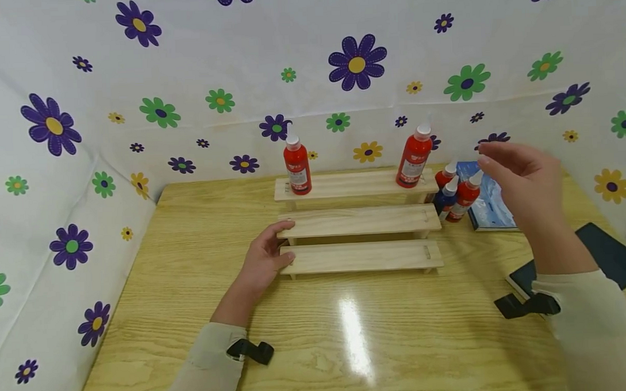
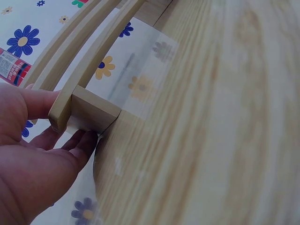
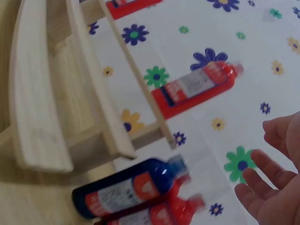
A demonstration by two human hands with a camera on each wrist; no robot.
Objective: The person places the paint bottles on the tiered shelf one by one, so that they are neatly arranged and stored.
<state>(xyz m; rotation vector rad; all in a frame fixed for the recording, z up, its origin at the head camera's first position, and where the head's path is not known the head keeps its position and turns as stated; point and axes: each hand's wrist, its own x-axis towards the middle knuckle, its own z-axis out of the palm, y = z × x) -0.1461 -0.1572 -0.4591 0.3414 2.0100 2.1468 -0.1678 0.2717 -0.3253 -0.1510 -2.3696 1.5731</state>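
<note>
A three-step wooden rack (image 1: 360, 221) stands mid-table. Two red bottles (image 1: 297, 164) (image 1: 414, 156) stand upright on its top step. My left hand (image 1: 279, 241) rests against the rack's left end, with its index finger on the middle step and its thumb on the lowest step. In the left wrist view its fingers (image 2: 77, 143) lie fairly straight beside the step's leg (image 2: 91, 112). My right hand (image 1: 498, 157) hovers empty, fingers relaxed, above a blue bottle (image 1: 446, 198) and two red bottles (image 1: 464, 197) right of the rack. The right wrist view shows the empty hand (image 3: 274, 187) apart from the blue bottle (image 3: 126, 187).
A blue book (image 1: 492, 209) lies behind the loose bottles. A dark flat device (image 1: 612, 254) sits at the table's right edge. A flowered cloth (image 1: 355, 61) walls in the back and left sides. Bare wooden tabletop (image 1: 349, 332) stretches in front of the rack.
</note>
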